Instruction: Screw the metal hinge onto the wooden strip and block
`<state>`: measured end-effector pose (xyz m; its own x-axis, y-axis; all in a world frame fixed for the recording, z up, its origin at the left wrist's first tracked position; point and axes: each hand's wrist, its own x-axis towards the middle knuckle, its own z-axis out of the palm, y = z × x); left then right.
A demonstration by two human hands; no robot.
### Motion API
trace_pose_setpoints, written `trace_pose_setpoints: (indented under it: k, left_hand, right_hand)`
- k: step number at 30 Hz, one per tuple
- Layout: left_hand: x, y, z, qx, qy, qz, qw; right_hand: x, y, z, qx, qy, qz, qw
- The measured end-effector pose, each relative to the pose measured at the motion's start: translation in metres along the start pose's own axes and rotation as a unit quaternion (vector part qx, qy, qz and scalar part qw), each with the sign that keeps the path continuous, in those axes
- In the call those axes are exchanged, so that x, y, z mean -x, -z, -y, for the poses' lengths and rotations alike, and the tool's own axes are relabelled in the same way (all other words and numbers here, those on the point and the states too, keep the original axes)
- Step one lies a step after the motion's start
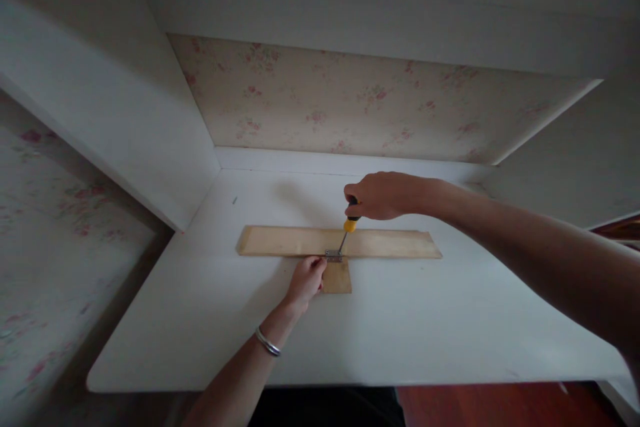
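My right hand [377,195] is wrapped round the black-and-yellow handle of a screwdriver [350,223]. The screwdriver tilts a little, and its tip meets the upper right part of a small metal hinge [333,255]. That hinge lies across the joint between a long wooden board [285,240] and a short wooden piece [337,278] below it. With fingers pinched together, my left hand [306,280] grips the left end of the hinge, beside the left edge of the short piece. What lies under its fingertips is partly hidden.
A white desk [425,333] carries the wood, with its front edge close to my body. A small screw-like metal piece [235,200] lies at the back left. White panels [150,113] rise at the left, and flowered wallpaper [320,100] covers the back.
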<state>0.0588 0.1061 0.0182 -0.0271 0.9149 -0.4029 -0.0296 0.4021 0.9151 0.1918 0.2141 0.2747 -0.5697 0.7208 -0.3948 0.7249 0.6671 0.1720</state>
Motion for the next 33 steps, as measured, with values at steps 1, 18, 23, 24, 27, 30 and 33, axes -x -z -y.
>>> trace_pose_setpoints:
  k: [1, 18, 23, 24, 27, 30, 33]
  left_hand:
    - [0.0, -0.0001, 0.0001, 0.001, 0.0, 0.0, 1.0]
    - [0.0029, -0.0006, -0.0026, 0.009, 0.011, -0.011, 1.0]
    - [0.0035, -0.0005, -0.0036, 0.01, 0.005, -0.005, 1.0]
    - [0.0034, -0.0006, -0.0036, 0.009, 0.007, -0.005, 1.0]
    - [0.0025, -0.0009, -0.0027, 0.012, 0.01, -0.006, 1.0]
    - [0.0006, -0.0009, 0.0001, 0.02, 0.007, -0.004, 1.0]
    - [-0.0013, -0.0008, 0.0029, 0.018, 0.0, -0.003, 1.0]
  right_hand:
    - [0.0004, -0.0001, -0.0007, -0.014, 0.028, -0.005, 1.0]
    - [0.0011, 0.0011, 0.0015, -0.005, -0.053, -0.006, 0.999]
    - [0.0025, 0.0015, 0.0, -0.012, 0.006, 0.0, 1.0]
    - [0.0028, 0.0015, -0.0005, -0.024, 0.026, -0.003, 0.999]
    - [0.0026, 0.0016, 0.0, -0.024, 0.001, -0.004, 1.0]
    - [0.0019, 0.0018, 0.0012, 0.007, -0.066, 0.006, 0.998]
    - [0.0017, -0.0001, -0.001, -0.015, 0.012, 0.005, 1.0]
